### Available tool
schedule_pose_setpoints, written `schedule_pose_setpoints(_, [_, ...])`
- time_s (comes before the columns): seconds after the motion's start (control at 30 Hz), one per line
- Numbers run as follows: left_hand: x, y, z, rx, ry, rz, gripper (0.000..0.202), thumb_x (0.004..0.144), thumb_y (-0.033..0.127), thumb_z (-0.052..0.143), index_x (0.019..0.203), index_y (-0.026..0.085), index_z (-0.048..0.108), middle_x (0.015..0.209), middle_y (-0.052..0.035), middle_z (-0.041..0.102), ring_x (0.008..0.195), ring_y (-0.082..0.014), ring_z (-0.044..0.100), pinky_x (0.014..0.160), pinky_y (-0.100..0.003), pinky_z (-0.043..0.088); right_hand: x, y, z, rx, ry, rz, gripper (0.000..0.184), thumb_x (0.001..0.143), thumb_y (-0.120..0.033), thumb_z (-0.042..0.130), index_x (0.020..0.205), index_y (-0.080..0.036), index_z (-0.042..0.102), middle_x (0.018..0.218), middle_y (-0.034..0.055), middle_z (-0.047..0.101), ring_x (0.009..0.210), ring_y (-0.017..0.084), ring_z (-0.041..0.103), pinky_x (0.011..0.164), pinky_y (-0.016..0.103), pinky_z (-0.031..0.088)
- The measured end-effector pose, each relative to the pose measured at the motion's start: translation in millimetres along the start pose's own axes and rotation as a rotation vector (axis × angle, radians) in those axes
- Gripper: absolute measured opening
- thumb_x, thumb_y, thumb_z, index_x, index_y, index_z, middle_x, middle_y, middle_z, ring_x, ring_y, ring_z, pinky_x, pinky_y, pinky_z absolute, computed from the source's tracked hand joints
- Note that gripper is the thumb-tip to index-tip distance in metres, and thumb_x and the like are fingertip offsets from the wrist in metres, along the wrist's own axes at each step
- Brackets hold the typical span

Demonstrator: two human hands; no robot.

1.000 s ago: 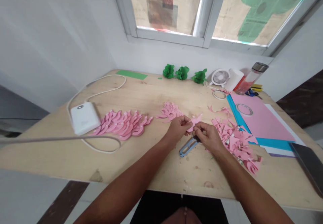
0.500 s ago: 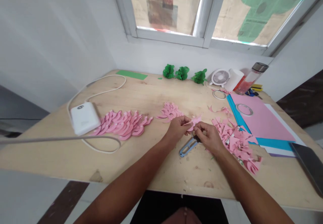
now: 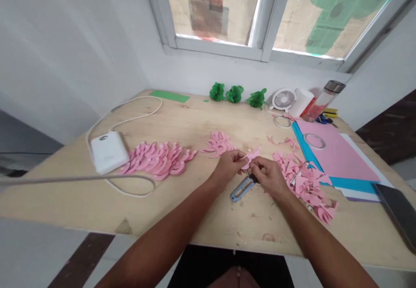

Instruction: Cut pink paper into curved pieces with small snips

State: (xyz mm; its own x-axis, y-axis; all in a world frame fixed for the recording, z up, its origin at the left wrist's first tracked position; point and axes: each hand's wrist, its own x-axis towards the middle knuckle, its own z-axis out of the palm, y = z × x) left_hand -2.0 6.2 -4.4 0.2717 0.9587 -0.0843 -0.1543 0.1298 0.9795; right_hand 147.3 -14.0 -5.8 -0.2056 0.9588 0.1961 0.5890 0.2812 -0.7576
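Note:
Between my two hands is a small piece of pink paper [image 3: 251, 154] with a curved edge. My left hand [image 3: 229, 163] pinches its left side with thumb and fingers closed. At its right side is my right hand [image 3: 267, 174], closed with fingertips against the paper. A pair of blue-handled thread snips [image 3: 242, 189] shows under my right hand; its front end is hidden there, and I cannot tell whether it is gripped or lies on the table. Just beyond my left hand sits a small heap of curled pink paper pieces [image 3: 218, 143].
Layered pink crescents [image 3: 162, 160] lie left, near a white power bank [image 3: 109, 151] with a cable. Pink scraps [image 3: 305, 182] spread right, beside stacked paper sheets [image 3: 334, 149] and a phone [image 3: 396, 214]. Green paper balls [image 3: 234, 94], a fan [image 3: 284, 100] and a bottle [image 3: 325, 101] stand behind.

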Motion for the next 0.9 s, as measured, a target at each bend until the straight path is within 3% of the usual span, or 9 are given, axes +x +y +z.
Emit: schedule_pose_setpoints(0.9, [-0.3, -0.6, 0.1, 0.027, -0.006, -0.014, 0.016, 0.066, 0.027, 0.063, 0.063, 0.013, 0.055, 0.051, 0.0028, 0.053, 0.047, -0.0073, 0.049, 0.046, -0.019, 0.04, -0.7, 0.1, 0.0, 0.025, -0.01, -0.004, 0.02, 0.079, -0.023, 0.046, 0.062, -0.017, 0.054, 0.056, -0.0021, 0.05, 0.052, 0.01, 0.044, 0.052, 0.021, 0.035])
